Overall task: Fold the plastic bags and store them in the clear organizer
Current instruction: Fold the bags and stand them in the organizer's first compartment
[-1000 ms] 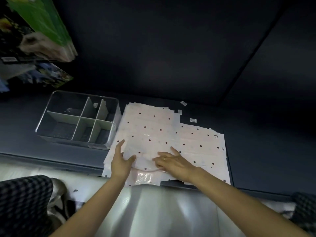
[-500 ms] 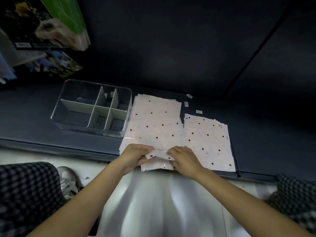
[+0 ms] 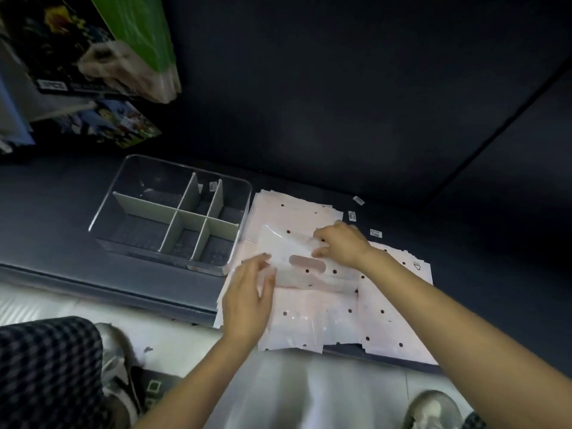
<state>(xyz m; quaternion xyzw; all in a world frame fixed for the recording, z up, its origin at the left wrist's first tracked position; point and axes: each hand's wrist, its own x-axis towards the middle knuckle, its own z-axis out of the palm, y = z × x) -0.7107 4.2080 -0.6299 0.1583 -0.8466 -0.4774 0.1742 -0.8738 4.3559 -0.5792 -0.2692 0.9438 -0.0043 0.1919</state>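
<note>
Two stacks of pale pink dotted plastic bags (image 3: 399, 308) lie on the dark surface. The top bag (image 3: 297, 261), with an oval handle cut-out, is lifted over the left stack with its top part turned over. My right hand (image 3: 340, 243) pinches its far right edge. My left hand (image 3: 250, 295) holds its left edge with fingers loosely curled against the plastic. The clear organizer (image 3: 108, 212), split by white dividers into several compartments, sits just left of the bags and holds no bags.
Small white labels (image 3: 376, 233) lie behind the stacks. Colourful packages (image 3: 93, 66) hang at the upper left. The dark surface's front edge (image 3: 123, 292) runs below the organizer. A checked garment (image 3: 46, 366) and shoes are beneath, on a pale floor.
Both hands moved from the near edge of the left stack up and away, lifting the top bag and turning it over; the right hand now holds its far edge.
</note>
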